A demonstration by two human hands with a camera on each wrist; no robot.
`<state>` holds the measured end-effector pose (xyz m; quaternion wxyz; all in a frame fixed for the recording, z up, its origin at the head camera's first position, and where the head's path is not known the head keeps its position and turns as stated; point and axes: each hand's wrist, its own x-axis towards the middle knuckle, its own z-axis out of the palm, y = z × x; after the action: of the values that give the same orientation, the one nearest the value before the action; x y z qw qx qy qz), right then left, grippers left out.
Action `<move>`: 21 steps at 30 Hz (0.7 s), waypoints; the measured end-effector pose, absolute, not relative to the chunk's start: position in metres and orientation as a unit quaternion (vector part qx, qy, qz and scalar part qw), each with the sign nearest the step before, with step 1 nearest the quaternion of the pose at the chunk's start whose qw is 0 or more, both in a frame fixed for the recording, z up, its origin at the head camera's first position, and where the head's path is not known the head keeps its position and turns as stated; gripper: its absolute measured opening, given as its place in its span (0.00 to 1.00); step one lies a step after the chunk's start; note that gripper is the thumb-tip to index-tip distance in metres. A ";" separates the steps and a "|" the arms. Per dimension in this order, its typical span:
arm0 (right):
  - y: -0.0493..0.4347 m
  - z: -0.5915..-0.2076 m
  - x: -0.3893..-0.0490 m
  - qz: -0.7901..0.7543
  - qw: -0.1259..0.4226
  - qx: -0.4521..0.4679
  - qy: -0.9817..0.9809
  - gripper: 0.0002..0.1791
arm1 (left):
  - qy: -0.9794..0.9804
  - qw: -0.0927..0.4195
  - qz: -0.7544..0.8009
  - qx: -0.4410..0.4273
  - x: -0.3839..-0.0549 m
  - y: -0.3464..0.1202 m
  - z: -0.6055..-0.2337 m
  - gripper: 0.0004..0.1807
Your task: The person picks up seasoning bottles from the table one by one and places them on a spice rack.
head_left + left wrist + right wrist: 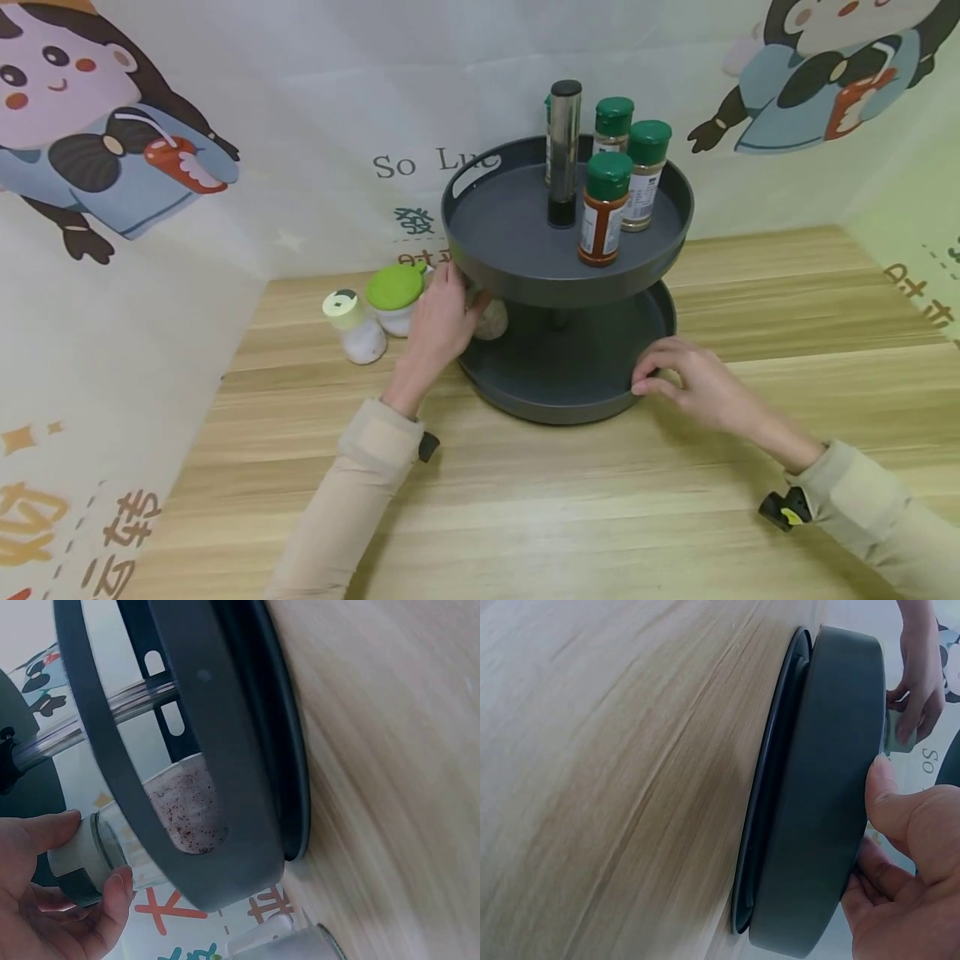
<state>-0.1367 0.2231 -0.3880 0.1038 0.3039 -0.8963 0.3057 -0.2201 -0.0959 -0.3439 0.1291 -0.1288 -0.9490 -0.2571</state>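
A dark grey two-tier round rack (570, 367) stands on the wooden table. My left hand (442, 312) reaches under the upper tier at the left. Its thumb and fingers pinch the pale cap of a clear jar (187, 810) with reddish-brown specks inside. In the left wrist view the jar's body is inside the lower tier, behind the handle slot; the head view shows only part of it. At the right, my right hand (693, 379) grips the lower tier's rim (817, 795) between thumb and fingers.
On the upper tier stand a metal cylinder (564, 158) with black ends and several green-capped spice bottles (600, 221). Left of the rack are a white shaker (360, 337) with a pale yellow-green top and a tub with a green lid (395, 287). A printed cloth (322, 150) hangs behind.
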 end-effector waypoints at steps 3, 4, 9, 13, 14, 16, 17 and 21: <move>0.223 -0.390 -0.136 0.305 0.104 0.304 -0.896 0.09 | -0.950 0.123 -0.257 -0.129 -0.221 -0.094 -0.347 0.25; 0.223 -0.390 -0.136 0.306 0.105 0.305 -0.896 0.09 | -0.950 0.122 -0.258 -0.130 -0.222 -0.094 -0.348 0.25; 0.222 -0.388 -0.137 0.308 0.113 0.313 -0.891 0.09 | -0.947 0.124 -0.262 -0.139 -0.223 -0.093 -0.349 0.26; 0.222 -0.387 -0.137 0.310 0.118 0.314 -0.890 0.09 | -0.946 0.126 -0.264 -0.137 -0.223 -0.093 -0.348 0.25; 0.222 -0.388 -0.137 0.309 0.120 0.313 -0.890 0.09 | -0.946 0.126 -0.266 -0.137 -0.223 -0.093 -0.348 0.26; 0.222 -0.388 -0.137 0.309 0.122 0.313 -0.890 0.10 | -0.946 0.124 -0.267 -0.135 -0.223 -0.093 -0.348 0.26; 0.222 -0.388 -0.136 0.309 0.122 0.313 -0.890 0.10 | -0.946 0.123 -0.268 -0.134 -0.223 -0.093 -0.348 0.26; 0.222 -0.390 -0.134 0.310 0.120 0.312 -0.890 0.10 | -0.948 0.118 -0.268 -0.128 -0.223 -0.092 -0.351 0.26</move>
<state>-0.1345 0.2218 -0.3897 0.1202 0.3123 -0.8900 0.3097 -0.2233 -0.0924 -0.3508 0.1181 -0.1276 -0.9476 -0.2680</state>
